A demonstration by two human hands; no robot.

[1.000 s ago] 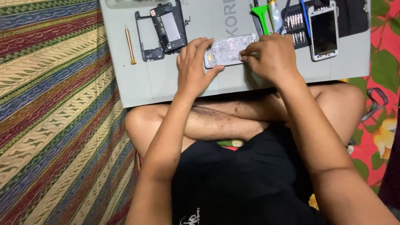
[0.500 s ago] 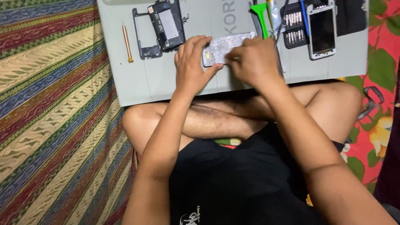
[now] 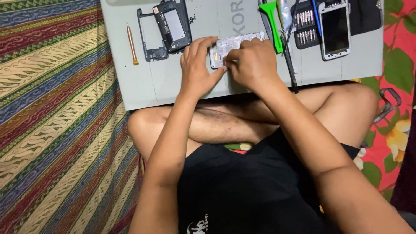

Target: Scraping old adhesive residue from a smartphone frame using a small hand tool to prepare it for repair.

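Note:
A silvery phone inner frame (image 3: 229,43) lies on a grey work mat (image 3: 160,84) that rests across my crossed legs. My left hand (image 3: 197,67) grips its left end, fingers curled over the edge. My right hand (image 3: 252,63) lies over its right half, fingertips pinched at the lower left part of the frame; whether they hold a small tool or part is hidden.
On the mat: a black phone back housing (image 3: 173,26) with a thin bezel (image 3: 149,47), a wooden-handled tool (image 3: 131,43), a green pry tool (image 3: 273,19), a black bit set (image 3: 305,21), a white phone (image 3: 334,28), dark tweezers (image 3: 289,60). Striped cloth (image 3: 56,121) lies left, floral cloth (image 3: 396,65) right.
My right hand slid left along the silvery frame and now covers more of it. My left hand kept its grip on the left end. The view shifted slightly.

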